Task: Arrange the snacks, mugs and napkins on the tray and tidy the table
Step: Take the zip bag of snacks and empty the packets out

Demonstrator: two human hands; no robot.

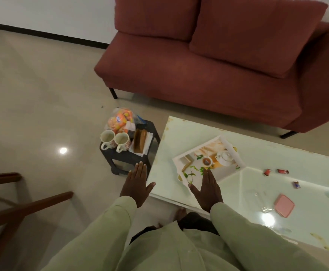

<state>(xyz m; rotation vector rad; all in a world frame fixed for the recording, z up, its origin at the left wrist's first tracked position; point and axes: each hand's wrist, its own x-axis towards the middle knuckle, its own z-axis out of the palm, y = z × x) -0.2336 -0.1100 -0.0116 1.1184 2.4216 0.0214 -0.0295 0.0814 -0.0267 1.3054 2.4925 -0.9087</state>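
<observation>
A white tray (181, 158) with a printed teapot picture lies on the glass table (277, 153), holding nothing. My right hand (207, 189) is flat and open over its near corner. My left hand (137, 184) is open too, hovering off the table's left edge above the floor. On a small dark stool (128, 155) to the left stand two floral mugs (107, 139) (122, 141), a clear bag of orange snacks (119, 120) and a brown packet on white napkins (140, 142). Three small wrappers (267, 172) (283, 171) (296, 184) lie on the table's right side.
A pink lidded box (284, 205) sits near the table's right front. A red sofa (208, 65) stands behind the table. Brown wooden chair legs (28, 208) cross the lower left. The floor is glossy beige tile.
</observation>
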